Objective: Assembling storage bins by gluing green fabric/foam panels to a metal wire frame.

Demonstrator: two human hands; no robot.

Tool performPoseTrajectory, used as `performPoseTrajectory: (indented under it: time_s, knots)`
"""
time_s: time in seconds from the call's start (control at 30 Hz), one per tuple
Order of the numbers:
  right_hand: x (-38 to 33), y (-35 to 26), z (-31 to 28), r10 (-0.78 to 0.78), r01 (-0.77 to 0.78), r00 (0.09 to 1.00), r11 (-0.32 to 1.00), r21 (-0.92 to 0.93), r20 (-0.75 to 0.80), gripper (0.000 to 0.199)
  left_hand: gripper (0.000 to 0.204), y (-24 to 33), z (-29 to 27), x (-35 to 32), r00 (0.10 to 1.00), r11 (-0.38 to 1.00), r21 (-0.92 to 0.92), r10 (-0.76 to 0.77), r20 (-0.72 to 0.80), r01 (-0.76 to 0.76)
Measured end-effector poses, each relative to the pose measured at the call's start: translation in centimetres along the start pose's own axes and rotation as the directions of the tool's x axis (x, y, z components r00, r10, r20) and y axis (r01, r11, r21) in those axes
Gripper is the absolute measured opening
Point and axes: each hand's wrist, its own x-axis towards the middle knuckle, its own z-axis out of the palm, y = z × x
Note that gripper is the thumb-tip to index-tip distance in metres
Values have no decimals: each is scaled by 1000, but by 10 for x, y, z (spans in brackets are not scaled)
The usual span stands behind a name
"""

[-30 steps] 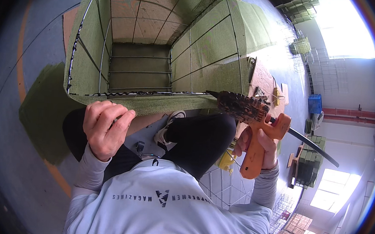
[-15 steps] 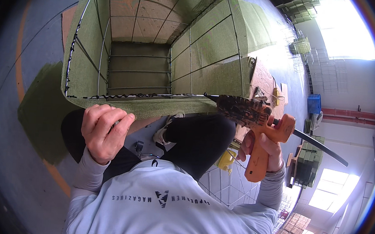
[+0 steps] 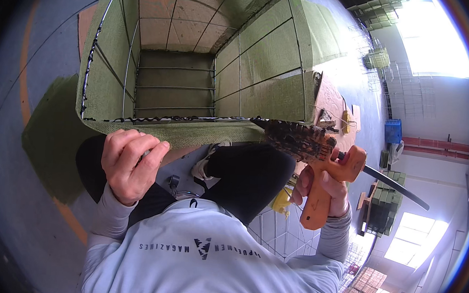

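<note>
Basket, one in all close at hand, a wire frame lined with green cloth, lies in front of the person, its open side facing the body. Left hand: the fingers are bent and close together, holding the edge of the cloth flap along the near rim; the thumb is largely hidden. This grip probably tensions the flap and spares the fingers from the hot nozzle. Right hand: the fingers are wrapped around the handle of one orange glue gun, presumably for aim; whether the trigger is squeezed cannot be told. The nozzle points left at the near rim; contact cannot be confirmed. One black glue stick projects from the rear of the gun, likely as its feed. Dark beads line two rims most plainly, the near and the left. Three cross wires span the inner far face. Beyond, to the right, stand one blue crate and two bright windows.
</note>
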Motion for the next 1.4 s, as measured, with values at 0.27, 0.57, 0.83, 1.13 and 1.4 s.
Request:
performPoseTrajectory:
  time_s: [0.27,0.57,0.83,1.13,1.4]
  knots:
    - [-4,4,-3,-14,14,1000,1000,23,-13,39,29,0,0,-1,1000,1000,-7,-4,4,4]
    - [-1,16,-3,4,-3,1000,999,45,-24,41,28,1,0,0,1000,1000,-9,-10,5,10]
    - [0,18,6,15,-16,999,999,31,28,45,28,3,-2,5,1000,1000,-2,-3,7,3]
    - [-4,27,4,8,-4,999,997,77,-41,47,29,-1,-1,-1,1000,1000,-3,-1,3,1]
    - [-10,25,-8,-17,22,995,998,51,-95,46,27,0,1,0,1000,1000,-1,1,-2,-1]
